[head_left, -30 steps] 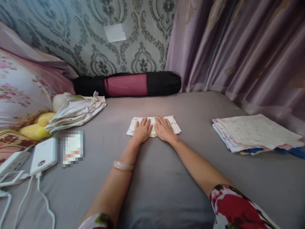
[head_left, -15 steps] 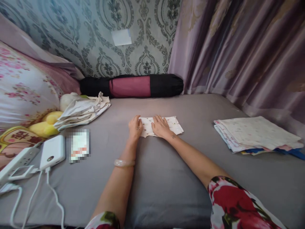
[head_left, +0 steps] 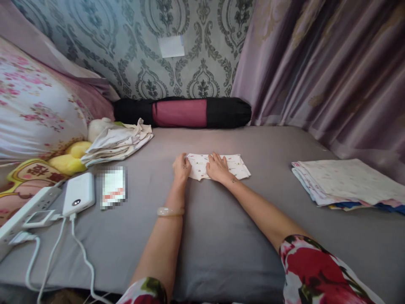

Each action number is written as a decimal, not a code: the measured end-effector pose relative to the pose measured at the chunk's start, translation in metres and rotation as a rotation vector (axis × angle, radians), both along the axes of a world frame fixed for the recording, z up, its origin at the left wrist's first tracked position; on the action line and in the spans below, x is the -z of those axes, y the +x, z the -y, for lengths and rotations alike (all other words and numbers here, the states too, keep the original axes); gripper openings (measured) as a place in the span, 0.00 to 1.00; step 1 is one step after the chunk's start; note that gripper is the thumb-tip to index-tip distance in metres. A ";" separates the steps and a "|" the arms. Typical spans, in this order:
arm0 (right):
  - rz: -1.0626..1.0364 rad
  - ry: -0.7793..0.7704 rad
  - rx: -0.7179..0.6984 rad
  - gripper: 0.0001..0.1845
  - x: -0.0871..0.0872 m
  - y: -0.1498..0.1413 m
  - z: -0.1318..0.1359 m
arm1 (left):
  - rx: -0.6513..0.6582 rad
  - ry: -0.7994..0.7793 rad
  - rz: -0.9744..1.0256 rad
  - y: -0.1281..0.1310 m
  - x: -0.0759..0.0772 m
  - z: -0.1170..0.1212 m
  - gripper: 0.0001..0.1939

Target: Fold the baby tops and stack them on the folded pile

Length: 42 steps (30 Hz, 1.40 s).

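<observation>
A small white printed cloth (head_left: 236, 165) lies folded into a strip on the grey bed sheet (head_left: 221, 236). My left hand (head_left: 181, 166) is at the cloth's left end, fingers curled around its edge. My right hand (head_left: 217, 167) lies flat on the middle of the cloth, fingers spread, pressing it down. A pale bangle (head_left: 170, 211) sits on my left wrist.
A stack of folded cloths (head_left: 348, 183) lies at the right. A loose pile of cloths (head_left: 118, 141) sits at the left by a yellow soft toy (head_left: 68, 158). A power bank (head_left: 79, 199) with cables, a power strip (head_left: 30, 207), a black-and-maroon roll (head_left: 182, 112) and a curtain (head_left: 332, 71) surround the bed.
My left hand slid from lying flat on the cloth to gripping its left end. The right hand stayed pressing on the cloth. The camera view shifted slightly.
</observation>
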State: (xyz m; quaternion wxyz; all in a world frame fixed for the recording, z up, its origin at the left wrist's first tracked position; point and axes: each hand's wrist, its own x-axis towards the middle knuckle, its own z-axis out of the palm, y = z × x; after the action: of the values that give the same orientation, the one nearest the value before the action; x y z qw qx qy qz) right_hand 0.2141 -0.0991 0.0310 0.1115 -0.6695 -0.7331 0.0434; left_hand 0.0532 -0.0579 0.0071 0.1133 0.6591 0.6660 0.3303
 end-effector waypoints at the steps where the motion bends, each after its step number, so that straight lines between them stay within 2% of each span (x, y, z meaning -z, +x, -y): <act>1: 0.002 0.001 -0.004 0.28 -0.002 -0.004 -0.002 | -0.002 -0.006 0.002 0.000 0.000 0.000 0.20; 5: -0.014 0.030 -0.030 0.29 -0.006 -0.022 -0.006 | 0.004 -0.019 0.003 -0.001 0.000 0.000 0.20; 14: -0.009 0.060 -0.003 0.30 0.015 -0.032 -0.009 | 0.010 -0.070 -0.012 -0.001 -0.003 0.002 0.21; 23: 0.010 0.035 -0.004 0.29 0.006 -0.037 -0.010 | -0.008 -0.112 0.056 -0.001 -0.008 0.005 0.21; 29: -0.024 0.025 -0.109 0.29 -0.005 -0.057 -0.010 | -0.053 -0.091 0.202 -0.002 -0.012 0.003 0.20; 35: -0.054 0.003 -0.118 0.29 0.005 -0.069 -0.013 | -0.133 -0.077 0.346 -0.006 -0.012 0.000 0.20; 42: -0.088 0.003 -0.120 0.30 0.011 -0.068 -0.017 | -0.123 -0.098 0.316 -0.009 -0.010 0.000 0.21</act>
State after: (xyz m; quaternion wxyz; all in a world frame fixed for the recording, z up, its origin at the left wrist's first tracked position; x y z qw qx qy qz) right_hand 0.1460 -0.0821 0.0200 0.1419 -0.6217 -0.7663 0.0782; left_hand 0.0446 -0.0583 0.0169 0.2279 0.5505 0.6944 0.4035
